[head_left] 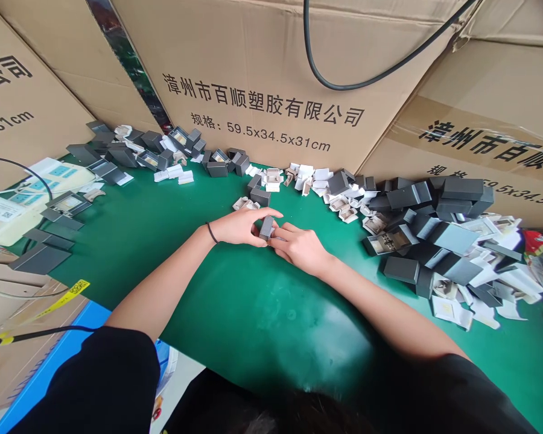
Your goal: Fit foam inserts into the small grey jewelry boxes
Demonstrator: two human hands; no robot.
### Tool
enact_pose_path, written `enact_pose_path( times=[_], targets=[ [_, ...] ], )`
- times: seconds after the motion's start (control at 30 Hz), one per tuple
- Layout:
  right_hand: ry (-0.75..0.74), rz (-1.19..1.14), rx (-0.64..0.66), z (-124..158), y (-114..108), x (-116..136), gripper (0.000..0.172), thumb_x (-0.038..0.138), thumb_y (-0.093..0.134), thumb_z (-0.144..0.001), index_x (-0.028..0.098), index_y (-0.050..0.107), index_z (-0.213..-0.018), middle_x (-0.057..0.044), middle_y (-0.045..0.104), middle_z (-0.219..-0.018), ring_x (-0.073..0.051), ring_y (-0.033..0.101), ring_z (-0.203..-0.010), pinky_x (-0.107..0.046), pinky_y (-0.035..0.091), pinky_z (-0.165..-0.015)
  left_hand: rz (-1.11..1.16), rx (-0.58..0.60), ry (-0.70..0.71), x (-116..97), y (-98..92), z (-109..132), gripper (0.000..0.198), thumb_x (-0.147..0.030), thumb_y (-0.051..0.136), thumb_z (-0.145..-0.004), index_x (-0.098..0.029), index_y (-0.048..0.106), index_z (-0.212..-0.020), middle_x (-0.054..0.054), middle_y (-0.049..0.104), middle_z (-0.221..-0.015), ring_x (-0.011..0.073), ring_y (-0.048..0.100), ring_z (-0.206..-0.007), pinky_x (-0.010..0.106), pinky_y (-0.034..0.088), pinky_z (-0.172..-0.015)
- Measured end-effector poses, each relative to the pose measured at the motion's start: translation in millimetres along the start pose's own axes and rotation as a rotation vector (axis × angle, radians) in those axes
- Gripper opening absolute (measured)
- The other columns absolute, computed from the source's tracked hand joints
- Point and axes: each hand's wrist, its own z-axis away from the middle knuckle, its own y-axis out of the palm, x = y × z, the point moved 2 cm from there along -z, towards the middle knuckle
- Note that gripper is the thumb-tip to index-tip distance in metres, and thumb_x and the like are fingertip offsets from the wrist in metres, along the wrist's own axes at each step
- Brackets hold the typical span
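A small dark grey box (266,228) is held over the green table (253,313), between my two hands. My left hand (239,227), with a black band at the wrist, grips it from the left, thumb below and index finger stretched over the top. From the right, my right hand (302,246) has its fingers curled at the box's lower right edge. Its fingertips partly hide that side of the box. Just beyond my left hand lie white paper inserts (245,204) and another dark box (260,197).
Dark boxes (409,196) and white inserts (452,310) are heaped at the right. More boxes (122,155) lie along the back left. Large cardboard cartons (253,54) wall the far edge. Power strips (57,178) sit at the left. A black cable (344,86) hangs above.
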Motion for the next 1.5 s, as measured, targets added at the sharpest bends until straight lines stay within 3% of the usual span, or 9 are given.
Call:
enact_pose_path(
  times=[0.13,0.33,0.63,0.73,0.83,1.03,1.33,1.5],
  targets=[
    [-0.008,0.008,0.037,-3.5,-0.8,1.2,0.021,0.013,0.043,-0.09,0.02,0.062,-0.083,-0.004,0.064,-0.088,-0.016,0.047,-0.082,-0.028,0.03,-0.055,-0.038,-0.003,0.021,0.9,-1.1,-1.0,0.068,-0.03,0.061,-0.07,-0.026,0.039,-0.134,0.005,0.062,-0.111,0.0114,0.061,-0.067,0.021,0.044,-0.062],
    [0.023,-0.02,0.069,-5.5,-1.9,2.2,0.017,0.015,0.045,-0.088,0.018,0.062,-0.087,-0.005,0.064,-0.094,-0.018,0.049,-0.086,-0.029,0.032,-0.057,-0.072,0.001,0.024,1.2,-1.5,-2.2,0.069,-0.03,0.062,-0.069,-0.025,0.039,-0.134,0.005,0.062,-0.112,0.012,0.06,-0.07,0.021,0.044,-0.066],
    [0.187,-0.124,-0.04,-1.5,4.9,1.0,0.017,0.022,0.048,-0.088,0.021,0.064,-0.081,-0.003,0.066,-0.082,-0.016,0.052,-0.079,-0.026,0.031,-0.051,-0.087,-0.003,0.046,-0.2,0.3,-1.4,0.069,-0.031,0.061,-0.071,-0.026,0.038,-0.136,0.003,0.064,-0.106,0.0123,0.06,-0.07,0.021,0.042,-0.064],
    [0.154,-0.164,-0.06,2.4,6.9,1.1,0.021,0.025,0.045,-0.092,0.021,0.066,-0.089,-0.004,0.067,-0.093,-0.016,0.055,-0.086,-0.025,0.04,-0.056,-0.076,-0.014,0.058,0.3,1.1,-0.8,0.068,-0.031,0.062,-0.071,-0.025,0.039,-0.135,0.005,0.061,-0.116,0.0133,0.061,-0.078,0.021,0.043,-0.069],
    [0.108,-0.213,-0.089,8.3,7.3,0.0,0.024,0.026,0.044,-0.093,0.02,0.067,-0.095,-0.006,0.066,-0.1,-0.018,0.054,-0.097,-0.027,0.049,-0.07,-0.051,-0.011,0.048,2.7,2.4,-0.6,0.068,-0.031,0.062,-0.072,-0.025,0.038,-0.135,0.005,0.059,-0.122,0.0134,0.061,-0.08,0.021,0.044,-0.07],
    [0.046,-0.159,-0.078,17.2,6.6,4.9,0.026,0.02,0.044,-0.092,0.019,0.065,-0.109,-0.009,0.068,-0.104,-0.021,0.056,-0.105,-0.036,0.05,-0.086,0.043,-0.006,0.054,9.4,6.7,-1.1,0.067,-0.031,0.062,-0.073,-0.025,0.037,-0.135,0.007,0.054,-0.129,0.0163,0.061,-0.092,0.024,0.047,-0.076],
    [-0.002,-0.088,-0.051,18.0,10.8,6.4,0.032,0.014,0.04,-0.089,0.014,0.062,-0.112,-0.01,0.066,-0.102,-0.026,0.05,-0.104,-0.039,0.048,-0.081,0.074,-0.029,0.053,11.0,9.5,-2.9,0.063,-0.03,0.061,-0.073,-0.023,0.04,-0.132,0.009,0.057,-0.119,0.0197,0.06,-0.096,0.027,0.049,-0.078],
    [0.005,-0.114,-0.057,20.1,14.7,7.3,0.035,0.013,0.042,-0.085,0.011,0.059,-0.116,-0.013,0.064,-0.104,-0.028,0.046,-0.104,-0.042,0.045,-0.079,0.163,0.009,0.116,11.6,11.4,-4.8,0.07,-0.023,0.063,-0.07,-0.023,0.034,-0.134,0.009,0.054,-0.123,0.0204,0.057,-0.106,0.032,0.046,-0.092]
  ],
)
